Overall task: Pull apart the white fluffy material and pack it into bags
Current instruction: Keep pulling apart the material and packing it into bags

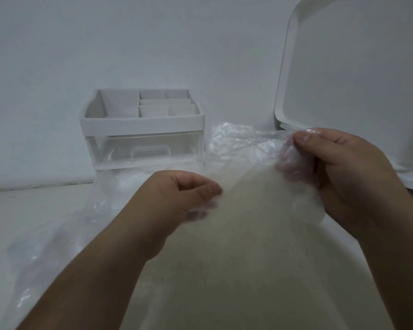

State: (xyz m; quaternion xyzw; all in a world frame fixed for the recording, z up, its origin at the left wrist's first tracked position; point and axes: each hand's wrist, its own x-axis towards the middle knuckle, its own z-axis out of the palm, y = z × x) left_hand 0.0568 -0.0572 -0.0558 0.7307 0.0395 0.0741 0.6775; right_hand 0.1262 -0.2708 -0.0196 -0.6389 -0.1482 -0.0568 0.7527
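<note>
A large mass of white fluffy material fills the lower middle of the view, rising to a peak between my hands. My left hand pinches its left edge with curled fingers. A clear plastic bag is stretched from the centre toward the right, crumpled. My right hand grips the bag's crumpled end, its fingers wrapped in the film, right beside the top of the fluffy material.
A white desk organiser with compartments and a clear drawer stands at the back against the wall. A white bin lid leans at the right. More clear plastic lies on the white table at the left.
</note>
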